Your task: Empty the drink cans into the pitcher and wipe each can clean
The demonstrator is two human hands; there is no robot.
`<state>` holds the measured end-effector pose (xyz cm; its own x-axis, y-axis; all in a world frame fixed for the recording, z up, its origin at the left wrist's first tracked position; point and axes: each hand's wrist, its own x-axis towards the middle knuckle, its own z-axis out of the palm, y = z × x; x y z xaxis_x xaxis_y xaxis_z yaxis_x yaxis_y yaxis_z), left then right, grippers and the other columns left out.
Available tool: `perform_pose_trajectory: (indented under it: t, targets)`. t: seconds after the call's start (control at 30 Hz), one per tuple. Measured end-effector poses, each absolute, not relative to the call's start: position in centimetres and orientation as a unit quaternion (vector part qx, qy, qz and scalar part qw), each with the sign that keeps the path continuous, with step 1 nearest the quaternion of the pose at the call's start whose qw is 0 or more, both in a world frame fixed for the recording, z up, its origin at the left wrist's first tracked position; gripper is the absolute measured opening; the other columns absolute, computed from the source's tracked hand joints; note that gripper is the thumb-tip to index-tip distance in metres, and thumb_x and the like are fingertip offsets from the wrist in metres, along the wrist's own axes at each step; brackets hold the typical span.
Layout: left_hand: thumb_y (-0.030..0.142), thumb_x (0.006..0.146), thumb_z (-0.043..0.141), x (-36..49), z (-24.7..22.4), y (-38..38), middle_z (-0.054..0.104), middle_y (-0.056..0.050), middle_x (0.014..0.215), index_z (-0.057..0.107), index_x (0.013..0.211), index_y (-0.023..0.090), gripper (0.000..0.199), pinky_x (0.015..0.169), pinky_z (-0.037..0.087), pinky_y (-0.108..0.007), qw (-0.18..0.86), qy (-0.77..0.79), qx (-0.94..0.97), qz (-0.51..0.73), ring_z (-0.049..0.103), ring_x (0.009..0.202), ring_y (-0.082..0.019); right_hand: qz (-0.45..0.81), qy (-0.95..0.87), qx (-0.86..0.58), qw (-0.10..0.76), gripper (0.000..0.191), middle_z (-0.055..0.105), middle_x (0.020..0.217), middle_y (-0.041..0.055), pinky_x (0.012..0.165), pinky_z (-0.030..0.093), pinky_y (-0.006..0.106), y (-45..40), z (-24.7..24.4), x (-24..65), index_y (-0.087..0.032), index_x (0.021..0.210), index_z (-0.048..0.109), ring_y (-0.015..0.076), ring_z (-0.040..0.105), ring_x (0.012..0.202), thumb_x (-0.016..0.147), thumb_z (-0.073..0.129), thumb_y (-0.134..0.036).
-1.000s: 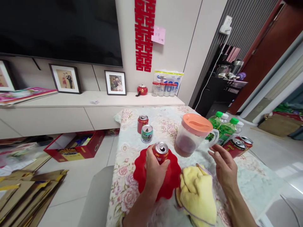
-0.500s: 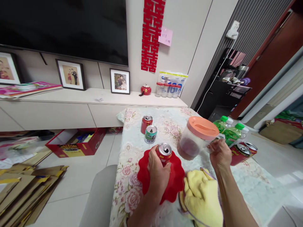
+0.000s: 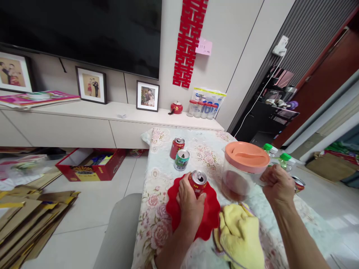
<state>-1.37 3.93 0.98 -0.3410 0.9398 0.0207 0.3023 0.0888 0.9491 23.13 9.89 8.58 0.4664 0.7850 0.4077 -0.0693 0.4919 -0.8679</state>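
Observation:
My left hand [image 3: 190, 203] is wrapped round an opened red can [image 3: 198, 181], upright over the scalloped red plate [image 3: 211, 213]. My right hand [image 3: 278, 185] grips the handle of a clear pitcher [image 3: 238, 183] with an orange lid [image 3: 247, 154] and dark liquid low inside. A yellow cloth [image 3: 241, 235] lies crumpled between my forearms. Beyond the plate stand a green and silver can [image 3: 181, 160] and a second red can [image 3: 177, 148], both opened. Whether the plate bears the held can's weight is hidden.
Green-capped bottles [image 3: 285, 160] and another can [image 3: 298, 184] stand behind my right hand. The flowered tablecloth [image 3: 206, 154] covers the table. A low white cabinet [image 3: 129, 116] holds frames and jars. On the floor are a red box [image 3: 109, 172] and flattened cardboard [image 3: 33, 224].
My right hand has moved right with the pitcher, which looks larger and raised, now covering more of the bottles and cans behind. The view has shifted slightly; my left hand still holds the can.

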Motion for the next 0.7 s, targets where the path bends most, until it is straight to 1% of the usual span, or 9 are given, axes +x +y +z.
perform_pose_trajectory:
  t: [0.23,0.37,0.5,0.7]
  targets:
    - [0.006,0.075,0.070,-1.5,1.5,3.7,0.053,-0.012,0.147,0.039,0.139,0.025,0.073,0.114,0.034,-0.054,0.341,0.668,0.478,0.458,0.045,0.144,-0.033,0.294,-0.470,-0.441,0.706,0.056,0.028,0.046,-0.0084,0.041,0.014,0.026,8.2,11.9,23.6,-0.020,0.045,0.038,0.0054,0.026,0.042,0.059,0.090,-0.037]
    - [0.007,0.075,0.070,-1.4,1.6,3.7,0.053,-0.012,0.147,0.039,0.139,0.025,0.073,0.115,0.033,-0.054,0.344,0.668,0.482,0.451,0.044,0.144,-0.034,0.288,-0.489,-0.456,0.685,0.058,0.027,0.047,-0.0081,0.043,0.016,0.026,7.6,13.3,23.7,-0.019,0.045,0.040,0.0056,0.027,0.044,0.058,0.092,-0.039]
    - [0.007,0.076,0.069,-1.2,1.4,3.6,0.054,-0.012,0.146,0.040,0.138,0.026,0.071,0.114,0.034,-0.054,0.340,0.668,0.483,0.452,0.045,0.143,-0.033,0.292,-0.516,-0.473,0.652,0.060,0.029,0.047,-0.0072,0.044,0.019,0.026,7.2,14.2,23.7,-0.018,0.044,0.042,0.0061,0.029,0.045,0.057,0.094,-0.047]
    - [0.006,0.076,0.068,-1.2,1.1,3.7,0.054,-0.011,0.146,0.040,0.138,0.028,0.071,0.112,0.035,-0.054,0.334,0.667,0.488,0.453,0.045,0.143,-0.032,0.285,-0.557,-0.506,0.593,0.048,0.039,0.050,-0.0052,0.046,0.021,0.026,7.0,14.5,23.4,-0.018,0.054,0.059,0.0070,0.030,0.047,0.063,0.091,-0.053]
